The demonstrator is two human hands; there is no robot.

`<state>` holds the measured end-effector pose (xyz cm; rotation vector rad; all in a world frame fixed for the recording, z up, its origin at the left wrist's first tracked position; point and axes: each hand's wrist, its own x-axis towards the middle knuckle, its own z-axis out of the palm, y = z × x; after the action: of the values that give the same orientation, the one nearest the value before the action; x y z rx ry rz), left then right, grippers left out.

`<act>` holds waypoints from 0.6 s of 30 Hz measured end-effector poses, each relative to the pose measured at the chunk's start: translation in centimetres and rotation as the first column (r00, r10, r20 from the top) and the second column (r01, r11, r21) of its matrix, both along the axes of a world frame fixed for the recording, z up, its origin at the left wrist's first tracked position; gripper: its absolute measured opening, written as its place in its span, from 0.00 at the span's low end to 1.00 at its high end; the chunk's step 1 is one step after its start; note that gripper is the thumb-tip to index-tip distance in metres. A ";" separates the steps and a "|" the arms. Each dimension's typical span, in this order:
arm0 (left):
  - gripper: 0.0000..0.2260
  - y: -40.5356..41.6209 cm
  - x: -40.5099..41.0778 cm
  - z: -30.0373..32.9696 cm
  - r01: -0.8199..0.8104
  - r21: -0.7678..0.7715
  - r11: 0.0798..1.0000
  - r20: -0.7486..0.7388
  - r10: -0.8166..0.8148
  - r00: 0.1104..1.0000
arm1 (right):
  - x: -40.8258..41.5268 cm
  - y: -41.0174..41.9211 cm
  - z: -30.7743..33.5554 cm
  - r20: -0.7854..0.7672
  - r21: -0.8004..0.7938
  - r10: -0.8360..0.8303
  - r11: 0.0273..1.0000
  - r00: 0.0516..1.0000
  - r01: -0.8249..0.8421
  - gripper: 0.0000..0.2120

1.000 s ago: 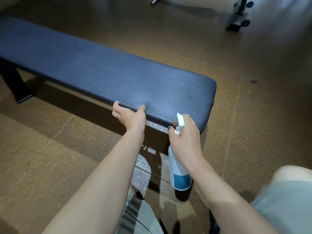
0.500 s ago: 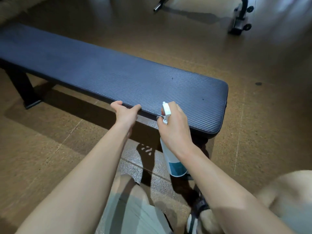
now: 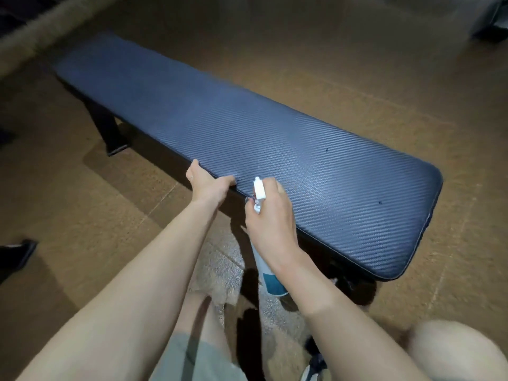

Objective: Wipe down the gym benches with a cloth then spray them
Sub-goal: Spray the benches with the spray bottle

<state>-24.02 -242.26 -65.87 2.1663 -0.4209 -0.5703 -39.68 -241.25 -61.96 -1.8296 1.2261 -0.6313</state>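
A long dark-blue padded gym bench (image 3: 275, 144) with a woven texture runs from upper left to right. My left hand (image 3: 207, 185) grips its near edge, thumb on top and fingers curled under the pad. My right hand (image 3: 270, 218) holds a white spray bottle (image 3: 270, 276) with a teal label by its neck, just right of the left hand. The white nozzle (image 3: 259, 189) points over the bench top. No cloth shows in view.
The floor (image 3: 82, 210) is brown speckled rubber. A black bench leg (image 3: 108, 133) stands at the left. Something dark (image 3: 16, 255) lies at the left edge. My knees and a shoe (image 3: 312, 367) are at the bottom. Dark equipment (image 3: 494, 26) sits top right.
The view has risen and swung left, showing more of the bench's length. Both hands keep their holds; the bottle has come up beside the bench edge, closer to the left hand.
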 end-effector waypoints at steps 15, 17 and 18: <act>0.32 1.9 14.6 -3.6 -0.054 -0.238 0.970 -0.067 0.039 0.997 | 11.5 0.3 -4.9 0.065 -0.019 -0.060 0.998 0.996 0.061 0.06; 0.45 1.8 17.4 -3.2 0.031 -0.136 0.990 0.021 -0.028 0.999 | 13.0 1.1 -5.2 0.051 -0.004 -0.098 0.995 0.994 0.099 0.06; 0.50 1.8 18.4 -3.0 0.079 -0.076 0.994 0.057 -0.075 0.996 | 13.8 1.4 -5.1 0.046 0.005 -0.125 0.992 0.991 0.125 0.06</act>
<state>-5.59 -240.47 -68.84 2.1012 -0.5491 -0.5297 -25.87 -239.82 -67.08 -1.7363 1.3171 -0.7373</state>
